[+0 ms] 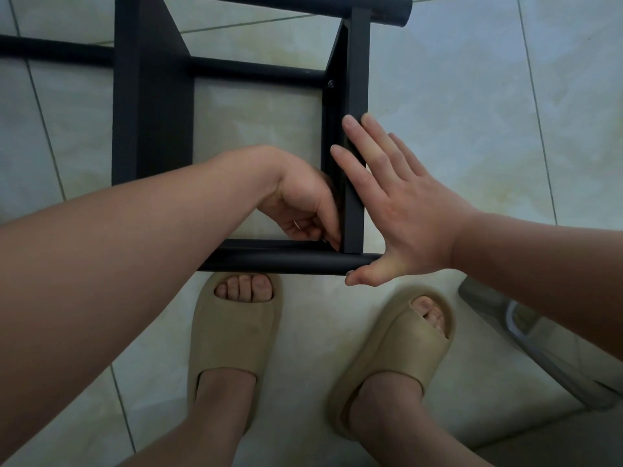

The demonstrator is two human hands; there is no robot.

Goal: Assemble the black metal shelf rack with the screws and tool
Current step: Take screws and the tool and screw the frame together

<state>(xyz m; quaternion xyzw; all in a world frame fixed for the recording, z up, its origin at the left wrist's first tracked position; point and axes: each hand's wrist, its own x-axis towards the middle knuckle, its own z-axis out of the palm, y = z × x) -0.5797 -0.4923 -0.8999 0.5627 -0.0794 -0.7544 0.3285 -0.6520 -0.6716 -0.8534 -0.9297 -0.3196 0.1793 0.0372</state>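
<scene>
The black metal shelf rack (153, 106) lies on the tiled floor in front of me, its near round tube (279, 262) just ahead of my feet. My left hand (303, 207) reaches inside the frame and pinches a small silvery screw (325, 240) at the near right corner, where the right shelf panel (355, 96) meets the tube. My right hand (397, 203) lies flat with straight fingers against the outer face of that panel, thumb at the tube's end. A fitted screw head (331, 83) shows farther up the same panel. No tool is visible.
My two feet in beige slide sandals (232, 335) stand just behind the near tube. A grey, partly see-through object (526, 335) lies on the floor at the right. Another black tube (57, 50) stretches across the floor at the far left.
</scene>
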